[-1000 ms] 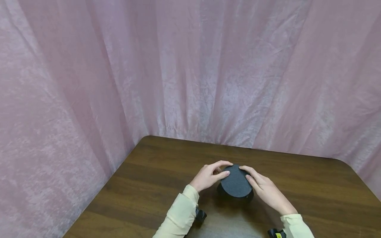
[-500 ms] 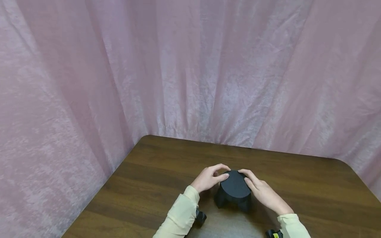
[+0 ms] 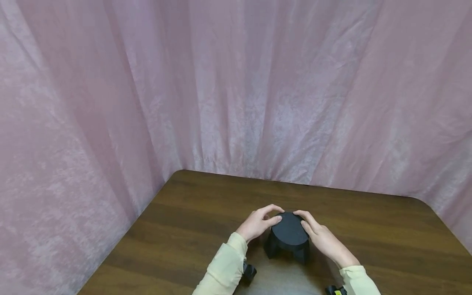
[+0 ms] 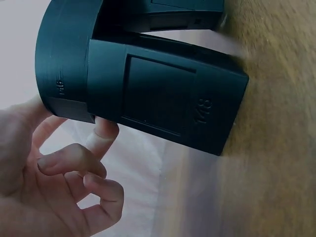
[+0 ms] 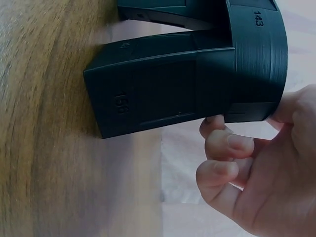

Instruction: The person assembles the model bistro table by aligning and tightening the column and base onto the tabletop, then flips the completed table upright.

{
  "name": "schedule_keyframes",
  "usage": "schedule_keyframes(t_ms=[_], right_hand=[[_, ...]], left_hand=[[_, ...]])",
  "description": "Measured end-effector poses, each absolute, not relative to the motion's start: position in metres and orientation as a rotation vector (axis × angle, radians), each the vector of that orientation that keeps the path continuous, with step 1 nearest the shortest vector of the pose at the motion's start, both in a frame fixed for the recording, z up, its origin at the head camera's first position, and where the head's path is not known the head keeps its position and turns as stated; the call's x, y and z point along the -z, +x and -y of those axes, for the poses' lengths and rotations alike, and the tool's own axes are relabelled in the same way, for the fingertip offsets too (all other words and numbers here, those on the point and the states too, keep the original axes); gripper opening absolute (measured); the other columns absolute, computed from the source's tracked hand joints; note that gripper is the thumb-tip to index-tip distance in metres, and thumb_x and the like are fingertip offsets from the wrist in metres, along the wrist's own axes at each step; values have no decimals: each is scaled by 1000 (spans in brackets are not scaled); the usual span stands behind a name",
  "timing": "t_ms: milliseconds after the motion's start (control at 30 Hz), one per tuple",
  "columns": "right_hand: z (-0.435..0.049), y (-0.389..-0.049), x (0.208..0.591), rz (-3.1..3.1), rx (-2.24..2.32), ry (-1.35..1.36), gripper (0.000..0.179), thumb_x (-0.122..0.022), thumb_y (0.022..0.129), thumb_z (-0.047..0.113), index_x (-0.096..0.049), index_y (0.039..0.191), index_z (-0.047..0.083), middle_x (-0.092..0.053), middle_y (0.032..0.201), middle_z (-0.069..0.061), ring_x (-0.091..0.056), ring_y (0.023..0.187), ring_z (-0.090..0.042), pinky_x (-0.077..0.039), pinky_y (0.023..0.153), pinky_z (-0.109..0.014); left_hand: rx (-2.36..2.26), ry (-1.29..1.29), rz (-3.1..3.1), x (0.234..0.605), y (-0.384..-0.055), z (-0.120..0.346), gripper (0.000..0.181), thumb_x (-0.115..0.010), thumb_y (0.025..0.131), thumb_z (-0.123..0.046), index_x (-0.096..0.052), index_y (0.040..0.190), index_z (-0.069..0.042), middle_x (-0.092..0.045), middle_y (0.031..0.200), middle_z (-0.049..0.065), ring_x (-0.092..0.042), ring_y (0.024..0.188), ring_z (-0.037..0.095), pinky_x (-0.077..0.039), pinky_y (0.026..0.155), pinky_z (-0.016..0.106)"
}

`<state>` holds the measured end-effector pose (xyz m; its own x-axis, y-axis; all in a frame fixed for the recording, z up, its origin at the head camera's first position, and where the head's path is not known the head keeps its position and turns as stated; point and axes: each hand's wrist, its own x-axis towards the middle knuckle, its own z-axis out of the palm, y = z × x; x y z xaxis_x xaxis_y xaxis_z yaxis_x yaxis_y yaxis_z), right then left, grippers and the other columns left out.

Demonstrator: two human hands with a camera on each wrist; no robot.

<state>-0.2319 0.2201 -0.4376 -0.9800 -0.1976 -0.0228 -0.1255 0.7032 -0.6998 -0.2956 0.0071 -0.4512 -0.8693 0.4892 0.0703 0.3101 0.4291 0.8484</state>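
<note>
A small black stool with a round top and thick blocky legs stands upright on the wooden table, between both hands. My left hand grips the left rim of its top, thumb on the upper face. On the opposite side my right hand holds the rim in a similar way. The left wrist view shows a stool leg embossed with 148, its foot at the tabletop; the remaining fingers curl beneath the seat edge. In the right wrist view another leg bears an embossed 156.
The brown wooden table has rounded far corners. Pink velvet curtain hangs behind it and along its left side. Dark wrist devices sit under the pale sleeves.
A second ago the stool's top was tipped towards the camera and its legs were mostly out of sight. Both hands have lowered it slightly nearer; its legs now show. The grip stays the same.
</note>
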Motion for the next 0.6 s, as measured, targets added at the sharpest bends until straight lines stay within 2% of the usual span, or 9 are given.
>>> schedule_keyframes(t_ms=[200,600], right_hand=[[-218,-235,438,-2828,1133,-293,36,-29,96,44,-31,131,38,-43,136,-11,-47,119,-35,-39,89,-53],[-219,-232,446,-2823,1129,-275,38,-28,95,46,-31,132,36,-43,137,-12,-48,117,-36,-40,88,-53]], left_hand=[[-1457,700,-2476,454,-297,-4,22,-54,85,-46,-57,107,-43,-58,118,-8,-54,91,12,-44,74,30],[-1445,673,-2474,464,-296,-5,20,-54,84,-47,-57,104,-45,-57,119,-10,-54,90,11,-44,75,31]])
